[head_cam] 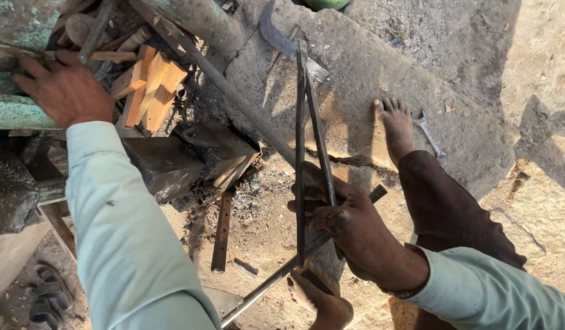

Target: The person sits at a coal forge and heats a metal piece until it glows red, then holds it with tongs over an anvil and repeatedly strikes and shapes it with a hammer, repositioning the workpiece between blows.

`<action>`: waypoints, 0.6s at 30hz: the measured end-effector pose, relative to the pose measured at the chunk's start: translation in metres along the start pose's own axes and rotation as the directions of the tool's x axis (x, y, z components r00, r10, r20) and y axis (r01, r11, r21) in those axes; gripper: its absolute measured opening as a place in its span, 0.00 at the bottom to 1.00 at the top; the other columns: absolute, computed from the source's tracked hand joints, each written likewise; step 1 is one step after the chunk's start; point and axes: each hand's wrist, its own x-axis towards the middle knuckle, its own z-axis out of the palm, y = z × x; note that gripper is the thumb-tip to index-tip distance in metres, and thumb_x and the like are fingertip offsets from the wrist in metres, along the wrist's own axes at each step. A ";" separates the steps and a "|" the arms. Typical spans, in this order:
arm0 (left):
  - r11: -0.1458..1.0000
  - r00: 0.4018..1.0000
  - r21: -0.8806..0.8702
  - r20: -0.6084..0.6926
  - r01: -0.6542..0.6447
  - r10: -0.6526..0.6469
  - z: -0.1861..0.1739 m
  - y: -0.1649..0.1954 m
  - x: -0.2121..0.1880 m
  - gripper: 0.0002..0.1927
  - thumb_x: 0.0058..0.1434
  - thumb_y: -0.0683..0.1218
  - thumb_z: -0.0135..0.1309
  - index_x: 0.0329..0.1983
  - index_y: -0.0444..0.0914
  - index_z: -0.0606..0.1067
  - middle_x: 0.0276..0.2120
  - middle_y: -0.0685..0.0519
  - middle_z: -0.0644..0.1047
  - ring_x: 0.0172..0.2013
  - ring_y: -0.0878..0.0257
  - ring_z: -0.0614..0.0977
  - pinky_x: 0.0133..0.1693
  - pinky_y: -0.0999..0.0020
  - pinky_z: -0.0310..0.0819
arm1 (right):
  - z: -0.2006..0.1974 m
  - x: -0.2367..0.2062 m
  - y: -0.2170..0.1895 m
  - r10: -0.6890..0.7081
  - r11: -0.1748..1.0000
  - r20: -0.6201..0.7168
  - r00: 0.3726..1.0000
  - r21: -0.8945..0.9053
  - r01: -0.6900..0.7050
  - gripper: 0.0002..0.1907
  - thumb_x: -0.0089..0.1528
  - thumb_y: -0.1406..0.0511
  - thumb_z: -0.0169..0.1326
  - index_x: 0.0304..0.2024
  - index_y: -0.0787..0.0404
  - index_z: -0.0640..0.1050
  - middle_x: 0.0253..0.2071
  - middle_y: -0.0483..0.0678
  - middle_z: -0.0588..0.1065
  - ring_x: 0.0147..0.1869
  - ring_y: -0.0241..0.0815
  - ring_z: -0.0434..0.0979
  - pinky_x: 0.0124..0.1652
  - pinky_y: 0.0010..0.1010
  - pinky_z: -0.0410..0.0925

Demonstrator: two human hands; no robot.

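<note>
Your right hand [349, 223] gripped the long tongs [307, 146], pointing away from you, while your left hand [65, 88] rested open on the green ledge [16, 113].

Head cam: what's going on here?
A person in a pale green shirt works barefoot over cracked, dusty stone ground. The right hand grips a pair of long metal tongs, whose arms point away from the body. The left hand reaches out to a heap of wooden blocks and tool handles beside a worn green metal surface. A long steel rod lies across the ground, a dark metal block sits near it, and a spanner lies beside the right foot.
</note>
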 end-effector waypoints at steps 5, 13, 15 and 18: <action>0.981 0.981 0.151 -0.172 0.122 -0.096 0.004 0.002 -0.001 0.31 0.61 0.54 0.64 0.60 0.33 0.69 0.58 0.36 0.72 0.62 0.36 0.62 0.64 0.36 0.49 | 0.002 0.000 -0.004 0.004 0.995 0.023 1.000 -0.099 -0.002 0.20 0.66 0.64 0.48 0.56 0.74 0.74 0.43 0.62 0.82 0.47 0.53 0.84 0.36 0.35 0.77; 0.993 0.996 0.110 -0.083 0.040 -0.031 0.008 -0.001 -0.003 0.29 0.57 0.53 0.66 0.55 0.31 0.72 0.52 0.37 0.75 0.66 0.36 0.64 0.64 0.36 0.53 | -0.004 0.001 0.005 -0.195 0.943 0.115 0.974 -0.251 0.218 0.17 0.64 0.64 0.50 0.45 0.74 0.77 0.52 0.55 0.75 0.57 0.45 0.85 0.41 0.34 0.80; 0.996 0.995 0.079 -0.098 0.035 -0.027 0.010 -0.001 -0.003 0.27 0.58 0.52 0.65 0.54 0.32 0.72 0.51 0.37 0.75 0.64 0.37 0.64 0.64 0.36 0.53 | -0.008 0.003 0.007 -0.221 0.924 0.113 0.969 -0.294 0.245 0.16 0.64 0.64 0.51 0.41 0.75 0.78 0.52 0.56 0.75 0.56 0.45 0.85 0.41 0.34 0.79; 0.994 0.998 0.110 -0.060 0.023 -0.016 0.014 -0.002 -0.003 0.26 0.58 0.51 0.65 0.53 0.33 0.72 0.50 0.37 0.75 0.62 0.37 0.64 0.64 0.35 0.53 | -0.010 0.001 0.014 -0.104 0.945 0.061 0.993 -0.306 0.118 0.15 0.66 0.63 0.51 0.48 0.70 0.76 0.50 0.60 0.78 0.50 0.48 0.86 0.38 0.35 0.78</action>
